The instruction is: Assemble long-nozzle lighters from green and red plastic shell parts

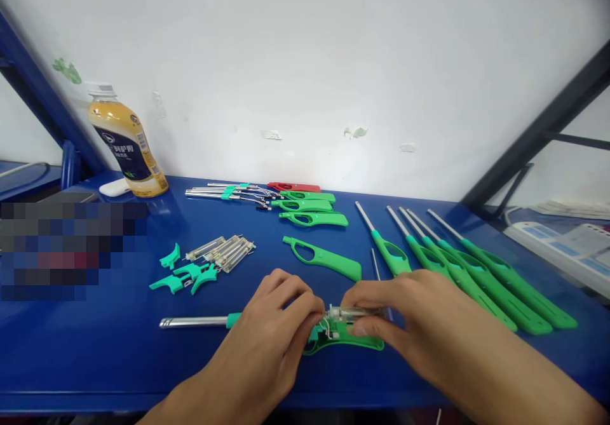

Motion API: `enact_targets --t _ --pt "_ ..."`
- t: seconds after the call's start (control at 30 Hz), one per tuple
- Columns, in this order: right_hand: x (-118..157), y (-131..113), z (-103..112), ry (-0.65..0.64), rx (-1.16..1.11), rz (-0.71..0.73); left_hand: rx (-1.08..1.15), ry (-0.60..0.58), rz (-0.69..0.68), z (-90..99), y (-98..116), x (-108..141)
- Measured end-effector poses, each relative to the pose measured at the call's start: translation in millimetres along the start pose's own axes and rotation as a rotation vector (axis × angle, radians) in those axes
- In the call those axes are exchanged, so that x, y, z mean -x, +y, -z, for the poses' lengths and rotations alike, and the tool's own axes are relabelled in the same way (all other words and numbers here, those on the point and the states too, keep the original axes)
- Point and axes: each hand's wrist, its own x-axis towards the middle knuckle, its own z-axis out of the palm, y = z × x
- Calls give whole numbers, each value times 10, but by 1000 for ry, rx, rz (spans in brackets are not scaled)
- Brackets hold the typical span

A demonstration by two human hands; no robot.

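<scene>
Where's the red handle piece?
In the head view, the red handle piece lies at the middle back of the table, behind the green handle pieces, with wired metal tubes to its left.

Place: assembly workshop | blue workbench (95, 355) | loose clear tanks (234, 253) | green lighters (495, 287) lined up

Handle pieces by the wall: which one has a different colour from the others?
The red handle piece, nearest the wall; the other handle pieces there are green.
</scene>
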Motion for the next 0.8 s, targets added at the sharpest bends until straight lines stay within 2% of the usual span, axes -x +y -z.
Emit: enact_targets --t 0.37,0.6,0.8 --pt "40 39 -26 -14 82 30 -43 -6 -43 6 24 -2" --pt "88 141 -57 -59 -89 -104 -51 48 -23 2 6 -28" --pt "106 107 -39 -13 -80 -72 -15 76 -29 11 22 -29"
